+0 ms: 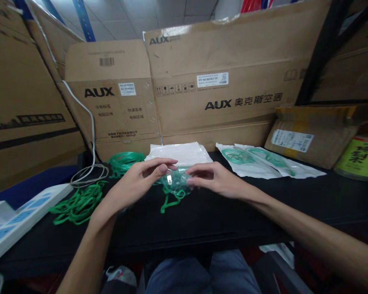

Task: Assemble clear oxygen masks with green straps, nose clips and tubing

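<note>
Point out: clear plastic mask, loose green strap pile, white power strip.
Clear plastic mask (176,182), head view: middle of its transparent shell.
Loose green strap pile (79,203), head view: middle of the tangle.
White power strip (53,197), head view: top face, far end.

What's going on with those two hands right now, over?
Left fingers and right fingers at clear plastic piece, grip unclear. Green strap just below it in view. White packet close behind.

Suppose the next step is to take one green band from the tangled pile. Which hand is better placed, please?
Probably the left hand: the tangled pile lies near the left forearm, while the right hand is farther away. Both hands are at the clear mask, so neither looks fully free.
</note>
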{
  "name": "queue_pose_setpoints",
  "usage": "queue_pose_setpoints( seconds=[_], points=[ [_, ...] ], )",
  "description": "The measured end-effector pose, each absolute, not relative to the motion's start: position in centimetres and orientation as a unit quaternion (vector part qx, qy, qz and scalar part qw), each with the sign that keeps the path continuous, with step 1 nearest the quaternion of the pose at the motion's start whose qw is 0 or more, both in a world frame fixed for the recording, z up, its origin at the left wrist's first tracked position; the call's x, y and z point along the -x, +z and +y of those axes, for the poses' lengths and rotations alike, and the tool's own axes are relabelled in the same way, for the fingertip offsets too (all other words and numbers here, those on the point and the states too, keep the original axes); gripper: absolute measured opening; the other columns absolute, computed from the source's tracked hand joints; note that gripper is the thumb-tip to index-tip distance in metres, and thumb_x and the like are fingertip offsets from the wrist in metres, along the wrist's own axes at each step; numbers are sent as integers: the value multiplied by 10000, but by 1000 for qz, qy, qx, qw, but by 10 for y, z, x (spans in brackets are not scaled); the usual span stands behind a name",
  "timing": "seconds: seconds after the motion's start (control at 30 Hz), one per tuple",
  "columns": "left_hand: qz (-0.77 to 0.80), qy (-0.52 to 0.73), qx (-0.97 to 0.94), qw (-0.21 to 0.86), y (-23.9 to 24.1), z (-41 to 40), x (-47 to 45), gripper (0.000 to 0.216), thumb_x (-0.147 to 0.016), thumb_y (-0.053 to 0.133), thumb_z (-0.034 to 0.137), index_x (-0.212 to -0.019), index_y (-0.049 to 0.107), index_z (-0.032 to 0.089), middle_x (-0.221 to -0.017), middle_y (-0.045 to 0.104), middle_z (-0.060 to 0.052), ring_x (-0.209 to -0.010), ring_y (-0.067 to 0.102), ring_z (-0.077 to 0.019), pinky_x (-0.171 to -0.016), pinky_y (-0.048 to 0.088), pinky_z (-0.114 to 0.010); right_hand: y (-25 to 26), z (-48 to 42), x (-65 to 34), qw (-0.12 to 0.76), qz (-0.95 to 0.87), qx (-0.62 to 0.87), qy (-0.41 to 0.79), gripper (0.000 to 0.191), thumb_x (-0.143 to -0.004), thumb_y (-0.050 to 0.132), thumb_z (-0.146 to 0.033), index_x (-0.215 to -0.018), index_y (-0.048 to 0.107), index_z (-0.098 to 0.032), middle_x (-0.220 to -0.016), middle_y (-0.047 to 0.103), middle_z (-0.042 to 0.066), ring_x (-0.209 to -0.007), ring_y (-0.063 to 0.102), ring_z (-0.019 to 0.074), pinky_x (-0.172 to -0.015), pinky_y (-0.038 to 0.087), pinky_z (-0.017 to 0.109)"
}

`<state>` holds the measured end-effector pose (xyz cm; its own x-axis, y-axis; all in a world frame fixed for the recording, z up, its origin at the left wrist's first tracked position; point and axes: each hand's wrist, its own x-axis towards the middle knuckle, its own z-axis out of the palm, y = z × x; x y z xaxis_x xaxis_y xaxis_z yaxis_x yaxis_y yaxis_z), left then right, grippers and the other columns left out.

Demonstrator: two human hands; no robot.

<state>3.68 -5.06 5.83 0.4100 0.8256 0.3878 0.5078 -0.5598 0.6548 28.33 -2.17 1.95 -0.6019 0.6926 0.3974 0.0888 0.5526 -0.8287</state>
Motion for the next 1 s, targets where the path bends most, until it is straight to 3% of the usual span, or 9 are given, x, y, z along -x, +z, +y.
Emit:
queue_pose_setpoints(
  seconds=[0.17,0.23,0.33,0.47,0.53,0.67,0.9,1.0],
  points=[
    [396,359,-808,247,46,-44,-51,565,-907,585,579,-1314,642,192,-1322,677,-93,-1262,579,-294,-1074,459,-404,5,-8,-291,440,-705,204,517,247,-869,752,-366,-999,733,-157,-814,721,28,-746,671,153,-730,525,294],
    [399,350,-813,240,42,-41,-52,490,-925,573,544,-1244,665,184,-1243,705,-89,-1185,617,-273,-1026,484,-377,1,-7,-289,441,-686,192,546,249,-860,763,-352,-1006,727,-153,-817,723,30,-755,681,153,-749,534,299],
    [404,310,-829,233,40,-39,-51,379,-959,529,511,-1044,706,187,-964,740,-47,-883,674,-212,-814,528,-302,1,-9,-287,437,-686,200,546,244,-839,784,-335,-987,721,-152,-805,722,21,-757,689,156,-776,541,315],
    [437,265,-832,215,40,-37,-47,369,-953,525,505,-913,719,194,-797,718,-13,-652,621,-167,-605,463,-252,2,-9,-289,455,-697,228,505,239,-835,781,-334,-978,706,-158,-830,707,12,-768,677,154,-795,539,326],
    [460,249,-833,179,39,-35,-43,345,-930,555,494,-934,741,204,-749,719,-7,-659,629,-180,-608,446,-255,2,-7,-292,476,-693,235,487,238,-839,775,-337,-984,691,-169,-871,693,11,-771,669,150,-799,540,329],
    [521,245,-809,122,38,-30,-34,401,-913,560,493,-1158,732,225,-660,711,12,-623,634,-200,-593,423,-264,2,-1,-298,557,-657,236,450,250,-858,752,-359,-1036,649,-218,-984,642,16,-838,646,155,-797,558,336],
    [532,292,-777,164,40,-29,-31,493,-891,555,601,-1126,746,212,-638,695,11,-474,563,-156,-505,408,-254,8,-2,-301,656,-605,242,381,259,-880,716,-413,-1054,607,-255,-1040,620,29,-910,616,176,-888,549,373],
    [514,285,-787,187,38,-31,-33,504,-844,623,634,-1127,754,238,-844,760,-26,-600,649,-178,-592,483,-270,9,-4,-301,648,-604,238,397,286,-862,734,-436,-1042,614,-250,-1030,635,29,-875,626,173,-857,556,364]
  ],
)
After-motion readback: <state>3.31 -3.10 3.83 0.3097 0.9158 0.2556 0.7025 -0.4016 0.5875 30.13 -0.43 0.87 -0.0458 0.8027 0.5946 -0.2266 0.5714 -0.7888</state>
